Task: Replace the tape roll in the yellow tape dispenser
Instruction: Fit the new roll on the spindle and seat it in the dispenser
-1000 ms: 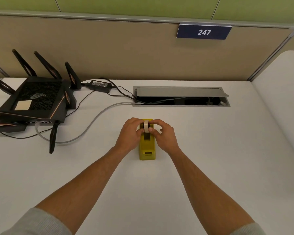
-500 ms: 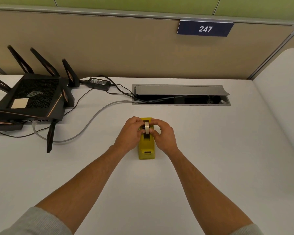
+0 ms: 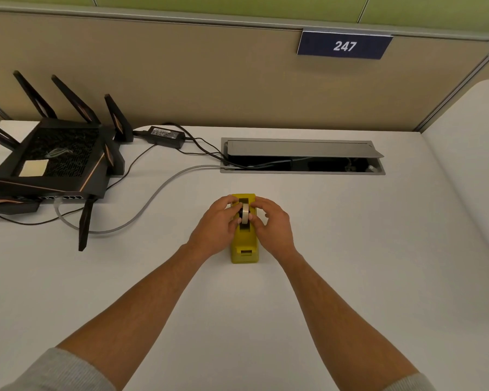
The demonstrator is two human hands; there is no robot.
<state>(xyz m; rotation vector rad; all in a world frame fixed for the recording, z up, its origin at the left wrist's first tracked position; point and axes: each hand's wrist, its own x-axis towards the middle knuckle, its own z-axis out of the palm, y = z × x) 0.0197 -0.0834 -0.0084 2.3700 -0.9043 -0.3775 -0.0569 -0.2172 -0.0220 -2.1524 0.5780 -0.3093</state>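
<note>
The yellow tape dispenser (image 3: pixel 244 251) stands on the white desk (image 3: pixel 350 263), its long axis pointing away from me. A pale tape roll (image 3: pixel 245 213) on a dark core stands on edge in the dispenser's slot. My left hand (image 3: pixel 215 228) presses the roll's left side with thumb and fingertips. My right hand (image 3: pixel 273 224) pinches it from the right. Both hands flank the dispenser's body and hide its sides. How deep the roll sits in the slot is hidden.
A black router (image 3: pixel 54 162) with antennas sits at the far left, with a power adapter (image 3: pixel 165 136) and cables behind it. A grey cable (image 3: pixel 153 198) curves across the desk into an open cable tray (image 3: pixel 302 156). A beige partition backs the desk.
The tape roll sits a little lower in the dispenser's slot than a second ago. Both hands stay on it, fingers shifted slightly. The view has tilted a bit.
</note>
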